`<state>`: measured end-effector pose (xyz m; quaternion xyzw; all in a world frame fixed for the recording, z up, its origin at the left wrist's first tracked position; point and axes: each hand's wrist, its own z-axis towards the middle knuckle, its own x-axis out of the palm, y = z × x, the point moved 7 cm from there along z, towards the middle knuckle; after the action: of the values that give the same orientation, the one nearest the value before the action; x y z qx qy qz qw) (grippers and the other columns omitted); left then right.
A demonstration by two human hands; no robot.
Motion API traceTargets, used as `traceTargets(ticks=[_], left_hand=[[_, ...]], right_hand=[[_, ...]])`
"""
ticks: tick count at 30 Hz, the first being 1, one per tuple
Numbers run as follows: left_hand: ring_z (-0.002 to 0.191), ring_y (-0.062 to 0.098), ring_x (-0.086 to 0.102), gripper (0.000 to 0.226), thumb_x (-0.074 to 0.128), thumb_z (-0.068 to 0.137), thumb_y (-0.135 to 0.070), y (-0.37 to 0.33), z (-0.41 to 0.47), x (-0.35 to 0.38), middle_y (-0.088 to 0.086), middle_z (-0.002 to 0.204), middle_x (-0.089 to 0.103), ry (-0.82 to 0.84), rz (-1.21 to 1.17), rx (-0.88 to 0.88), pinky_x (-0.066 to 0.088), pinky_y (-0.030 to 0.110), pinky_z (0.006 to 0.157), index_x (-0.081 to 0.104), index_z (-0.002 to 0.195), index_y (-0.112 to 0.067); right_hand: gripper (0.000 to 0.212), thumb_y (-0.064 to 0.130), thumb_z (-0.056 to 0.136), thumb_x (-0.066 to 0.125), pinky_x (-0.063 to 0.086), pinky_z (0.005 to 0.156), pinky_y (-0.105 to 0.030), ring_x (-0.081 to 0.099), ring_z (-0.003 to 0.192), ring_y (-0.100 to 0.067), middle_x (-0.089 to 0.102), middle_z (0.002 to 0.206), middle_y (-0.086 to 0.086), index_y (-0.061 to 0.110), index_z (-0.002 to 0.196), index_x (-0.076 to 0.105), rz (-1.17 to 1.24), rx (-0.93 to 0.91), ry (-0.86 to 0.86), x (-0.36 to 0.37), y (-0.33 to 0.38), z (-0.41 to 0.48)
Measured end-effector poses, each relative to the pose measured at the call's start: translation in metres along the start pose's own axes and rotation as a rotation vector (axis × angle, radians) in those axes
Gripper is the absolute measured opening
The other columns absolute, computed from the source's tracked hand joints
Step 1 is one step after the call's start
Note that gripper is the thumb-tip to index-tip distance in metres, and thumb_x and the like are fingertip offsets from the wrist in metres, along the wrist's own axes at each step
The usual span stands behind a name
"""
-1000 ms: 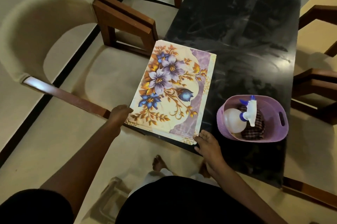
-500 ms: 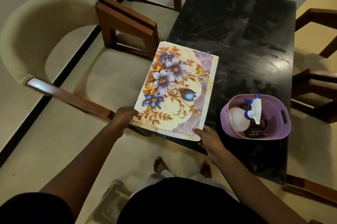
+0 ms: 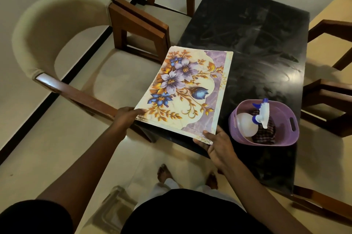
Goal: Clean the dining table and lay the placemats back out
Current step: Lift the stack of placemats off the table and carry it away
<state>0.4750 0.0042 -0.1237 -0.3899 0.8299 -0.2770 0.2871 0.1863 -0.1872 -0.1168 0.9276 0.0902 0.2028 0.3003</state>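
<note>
Purple-flowered placemats [image 3: 182, 91] lie stacked on the near-left corner of the black tabletop [image 3: 257, 43], overhanging its edge, the left hand [image 3: 125, 117] and right hand [image 3: 219, 144] each pinching a near corner; lifted unevenly, the slick sheets may well fan apart and slide to the floor [image 3: 47, 148].

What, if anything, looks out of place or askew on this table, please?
The floral placemats are askew over the near left corner of the table, jutting past its left edge, with the left hand and right hand gripping their near corners. The table's dark top also shows pale smeary streaks.
</note>
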Motion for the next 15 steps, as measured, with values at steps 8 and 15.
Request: traceTargets(ticks=[8, 15], left_hand=[[0.076, 0.023, 0.078, 0.028, 0.066, 0.092, 0.011, 0.005, -0.035, -0.002, 0.011, 0.095, 0.08, 0.083, -0.224, 0.059, 0.067, 0.033, 0.07, 0.07, 0.113, -0.007], [0.081, 0.026, 0.081, 0.035, 0.067, 0.088, 0.012, 0.042, -0.098, -0.015, 0.006, 0.096, 0.083, -0.045, -0.295, 0.178, 0.065, 0.033, 0.065, 0.074, 0.113, -0.012]], right_hand=[[0.044, -0.008, 0.098, 0.06, 0.066, 0.075, -0.046, 0.073, 0.112, -0.038, 0.071, 0.132, -0.015, 0.006, 0.139, 0.058, -0.051, -0.005, 0.086, -0.018, -0.001, -0.016], [0.043, -0.005, 0.099, 0.061, 0.066, 0.074, -0.048, 0.074, 0.109, -0.037, 0.073, 0.13, -0.01, 0.008, 0.139, 0.058, -0.135, 0.037, 0.186, -0.035, -0.004, -0.036]])
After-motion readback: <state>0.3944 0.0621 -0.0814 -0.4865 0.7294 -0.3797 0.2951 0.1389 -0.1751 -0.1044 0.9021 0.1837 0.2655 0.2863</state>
